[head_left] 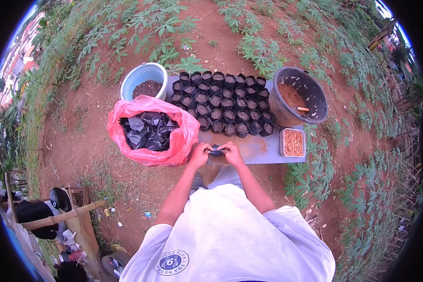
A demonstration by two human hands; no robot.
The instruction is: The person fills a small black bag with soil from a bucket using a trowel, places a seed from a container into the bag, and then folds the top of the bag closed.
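Near the table's front edge, my left hand (201, 153) and my right hand (231, 152) hold a small black plastic bag (215, 151) between them, fingers closed on its two sides. Just beyond them, rows of black bags filled with soil (215, 114) stand upright on the grey table (268, 155). To the left of my hands sits a pink plastic bag (183, 141) with crumpled black plastic bags (150, 131) inside. A clear container of orange-brown grains (293, 143) stands at the table's right end.
A light blue bucket (160, 70) with dark soil stands at the back left. On the right is a dark bucket (279, 109) holding reddish soil and an orange-and-white object (303, 109). Leafy plants (310, 181) grow around the table. Bamboo poles (63, 217) lie at lower left.
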